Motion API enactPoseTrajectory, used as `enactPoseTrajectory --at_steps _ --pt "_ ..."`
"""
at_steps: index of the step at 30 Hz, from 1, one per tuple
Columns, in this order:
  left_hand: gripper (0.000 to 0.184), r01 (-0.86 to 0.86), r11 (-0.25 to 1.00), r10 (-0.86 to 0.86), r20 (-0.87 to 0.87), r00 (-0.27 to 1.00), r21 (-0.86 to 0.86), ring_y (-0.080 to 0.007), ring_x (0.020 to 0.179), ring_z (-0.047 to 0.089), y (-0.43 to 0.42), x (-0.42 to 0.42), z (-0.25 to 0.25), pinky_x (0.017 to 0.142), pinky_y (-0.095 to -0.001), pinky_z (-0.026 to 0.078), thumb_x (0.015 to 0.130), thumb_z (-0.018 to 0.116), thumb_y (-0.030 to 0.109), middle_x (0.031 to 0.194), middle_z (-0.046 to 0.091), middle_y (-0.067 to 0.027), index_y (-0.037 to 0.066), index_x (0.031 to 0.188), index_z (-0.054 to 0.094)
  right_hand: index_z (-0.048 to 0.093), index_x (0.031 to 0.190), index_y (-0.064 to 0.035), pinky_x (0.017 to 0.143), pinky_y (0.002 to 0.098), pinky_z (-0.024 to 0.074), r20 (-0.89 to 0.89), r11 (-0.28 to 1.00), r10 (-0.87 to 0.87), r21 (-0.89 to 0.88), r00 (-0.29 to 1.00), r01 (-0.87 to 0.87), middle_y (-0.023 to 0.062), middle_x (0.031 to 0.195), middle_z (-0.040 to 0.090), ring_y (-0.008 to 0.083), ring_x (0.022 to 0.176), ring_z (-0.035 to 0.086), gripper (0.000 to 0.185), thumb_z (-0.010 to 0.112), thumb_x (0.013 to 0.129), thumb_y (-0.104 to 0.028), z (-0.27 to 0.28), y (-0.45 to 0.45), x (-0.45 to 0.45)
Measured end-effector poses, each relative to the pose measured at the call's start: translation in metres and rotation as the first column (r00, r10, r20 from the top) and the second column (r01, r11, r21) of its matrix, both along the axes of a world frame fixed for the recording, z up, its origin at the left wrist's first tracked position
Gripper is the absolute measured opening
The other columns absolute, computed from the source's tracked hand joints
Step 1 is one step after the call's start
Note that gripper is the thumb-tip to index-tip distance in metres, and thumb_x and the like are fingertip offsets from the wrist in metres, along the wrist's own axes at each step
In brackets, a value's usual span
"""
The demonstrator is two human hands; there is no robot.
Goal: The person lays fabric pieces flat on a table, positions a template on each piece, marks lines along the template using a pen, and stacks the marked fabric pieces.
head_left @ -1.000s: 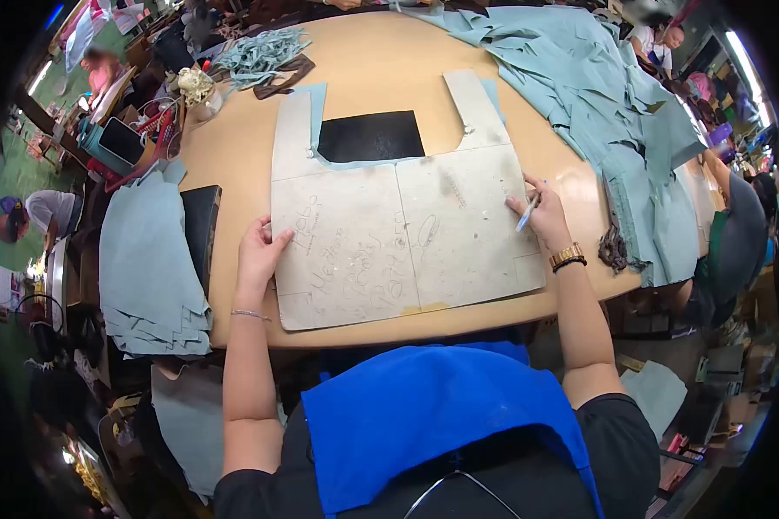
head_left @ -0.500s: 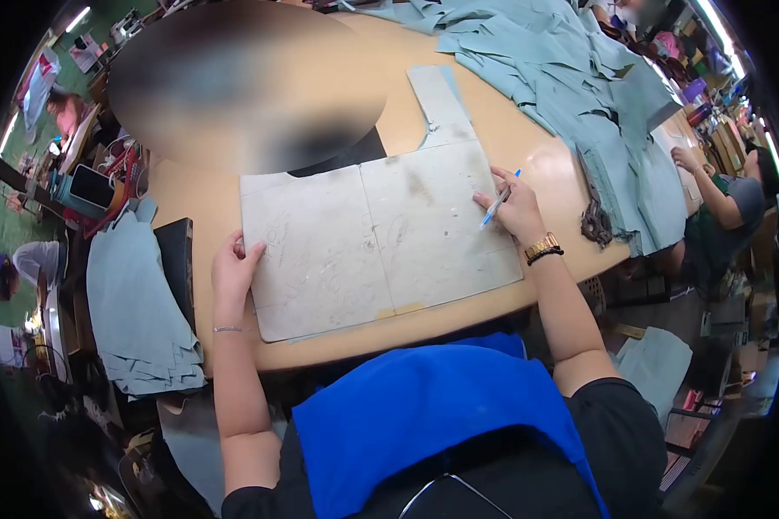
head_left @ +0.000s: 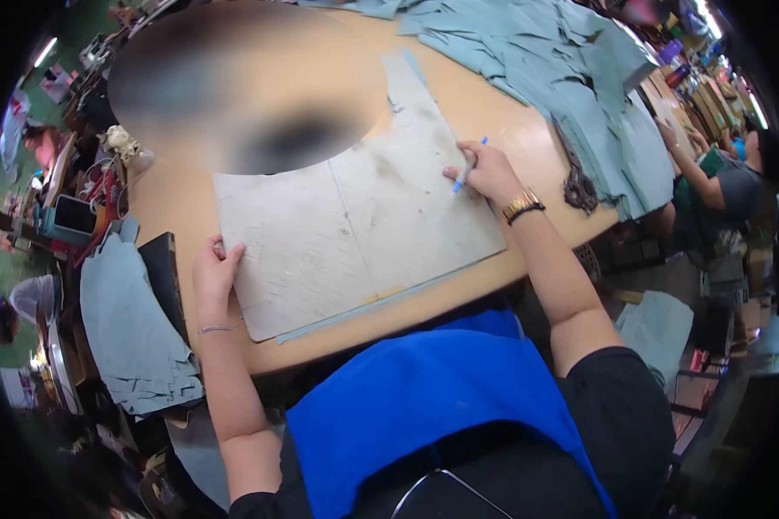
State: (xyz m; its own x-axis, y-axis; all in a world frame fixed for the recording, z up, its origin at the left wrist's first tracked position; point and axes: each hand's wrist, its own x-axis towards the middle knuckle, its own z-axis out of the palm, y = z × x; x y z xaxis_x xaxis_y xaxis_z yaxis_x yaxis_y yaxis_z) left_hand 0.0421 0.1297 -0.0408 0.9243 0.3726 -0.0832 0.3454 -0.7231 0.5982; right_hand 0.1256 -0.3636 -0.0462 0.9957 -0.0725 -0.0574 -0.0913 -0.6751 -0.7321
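The left hand [head_left: 216,272] is set at the left edge of a grey card template [head_left: 363,216], thumb on the upper face and fingers bent at the rim; whether the rim is gripped or merely pressed cannot be told. A pen [head_left: 465,173] is held in the right hand [head_left: 485,173], whose thumb and index finger are extended over the template's right edge, farther from the bench's near edge than the left hand. Both forearms are reached forward across the near edge. The template is laid flat, close to that edge of the bench [head_left: 511,130]. It is judged light and fairly stiff, but liable to bend along its central line; the narrow far-right arm is judged the weakest portion. Hold should be taken at both side edges, clear of that arm, with even pressure. A blue-green sheet [head_left: 320,329] is exposed beneath the template's near edge; it is judged thin, soft and easily shifted under the card. The template's far-left portion is masked by blur. Farther out, a stack of cut sheets [head_left: 130,324] and a black slab [head_left: 160,277] are located at the bench's left edge, and a heap of blue-green material [head_left: 511,60] is spread along its far-right side.
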Motion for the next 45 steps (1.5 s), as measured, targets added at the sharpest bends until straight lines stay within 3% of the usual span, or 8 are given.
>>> enactPoseTrajectory --at_steps 5,12,14,21,27,37,39,45 --pt "0.056 0.039 0.963 -0.012 -0.103 0.995 0.265 -0.0163 0.068 0.061 -0.007 0.003 0.015 0.062 -0.0314 0.049 0.078 0.076 0.034 0.075 0.061 -0.004 0.005 0.124 0.059 0.064 0.117 -0.0035 0.073 0.0322 0.0527 0.036 0.986 0.1 -0.136 0.994 -0.094 0.0133 0.082 0.068 0.0228 0.075 0.067 0.054 0.081 0.074 -0.031 0.007 -0.014 0.006" --pt "0.063 0.07 0.996 -0.065 0.072 0.995 -0.062 -0.0101 0.067 0.057 0.025 0.001 -0.022 0.061 -0.0269 0.048 0.074 0.081 0.031 0.075 0.06 -0.0016 0.002 0.125 0.059 0.064 0.116 -0.002 0.082 0.0323 0.0523 0.012 0.997 0.017 0.069 1.0 -0.018 0.0109 0.097 0.073 0.0188 0.094 0.068 0.033 0.061 0.085 -0.009 0.009 -0.015 -0.006" --pt "0.063 0.076 0.978 -0.052 0.124 0.991 -0.196 -0.0098 0.065 0.055 0.03 0.001 -0.034 0.06 -0.0266 0.047 0.074 0.081 0.028 0.073 0.058 -0.0006 0.002 0.127 0.058 0.064 0.117 -0.0025 0.078 0.0303 0.0521 0.053 0.999 0.026 -0.019 0.998 -0.025 0.01 0.094 0.073 0.0174 0.089 0.068 0.038 0.068 0.081 -0.012 0.015 -0.009 -0.008" --pt "0.062 0.029 0.999 -0.027 0.085 0.996 -0.027 -0.0131 0.07 0.058 0.013 -0.007 -0.01 0.068 -0.0277 0.049 0.07 0.082 0.036 0.076 0.059 0.0 0.006 0.121 0.065 0.059 0.122 -0.0008 0.047 0.0205 0.0395 -0.049 0.967 0.007 0.254 0.999 0.006 0.0015 0.075 0.064 0.0052 0.058 0.054 0.045 0.075 0.08 -0.007 -0.013 -0.024 0.007" --pt "0.064 0.016 0.999 -0.013 0.084 0.996 -0.036 -0.0125 0.071 0.058 0.009 -0.01 -0.006 0.069 -0.027 0.049 0.068 0.083 0.039 0.078 0.058 0.0011 0.009 0.122 0.065 0.057 0.122 0.0024 0.042 0.02 0.0331 -0.021 0.958 0.018 0.285 1.0 -0.011 0.0004 0.07 0.063 0.0038 0.049 0.047 0.043 0.073 0.083 -0.006 -0.011 -0.023 0.007" --pt "0.065 0.066 0.981 -0.078 0.059 0.995 0.183 -0.0215 0.087 0.061 -0.004 -0.003 0.006 0.079 -0.0335 0.05 0.071 0.081 0.038 0.097 0.061 -0.0089 0.006 0.124 0.06 0.06 0.118 -0.0029 0.047 0.022 0.0395 0.023 0.975 -0.04 0.218 0.999 0.034 -0.0032 0.069 0.055 0.0059 0.053 0.049 0.04 0.073 0.085 -0.021 -0.003 -0.016 0.007" --pt "0.064 0.048 0.971 -0.078 0.121 0.99 0.235 -0.0257 0.096 0.061 -0.024 0.003 0.017 0.083 -0.0375 0.051 0.073 0.078 0.039 0.109 0.06 -0.0115 0.007 0.125 0.058 0.061 0.118 -0.0056 0.048 0.0197 0.0388 0.131 0.914 -0.08 0.405 0.988 0.02 -0.0043 0.07 0.052 0.0031 0.056 0.046 0.039 0.059 0.095 -0.037 0.006 -0.001 0.006" --pt "0.053 0.5 0.811 -0.565 0.186 0.804 0.303 -0.0331 0.116 0.052 -0.096 0.076 0.019 0.099 -0.0402 0.044 0.08 0.074 0.03 0.124 0.055 -0.0141 0.008 0.126 0.058 0.063 0.118 -0.0053 0.055 0.0166 0.0412 0.163 0.746 0.034 0.653 0.986 -0.134 -0.004 0.079 0.056 0.0017 0.065 0.047 0.043 0.045 0.101 -0.04 -0.001 0.049 0.036"
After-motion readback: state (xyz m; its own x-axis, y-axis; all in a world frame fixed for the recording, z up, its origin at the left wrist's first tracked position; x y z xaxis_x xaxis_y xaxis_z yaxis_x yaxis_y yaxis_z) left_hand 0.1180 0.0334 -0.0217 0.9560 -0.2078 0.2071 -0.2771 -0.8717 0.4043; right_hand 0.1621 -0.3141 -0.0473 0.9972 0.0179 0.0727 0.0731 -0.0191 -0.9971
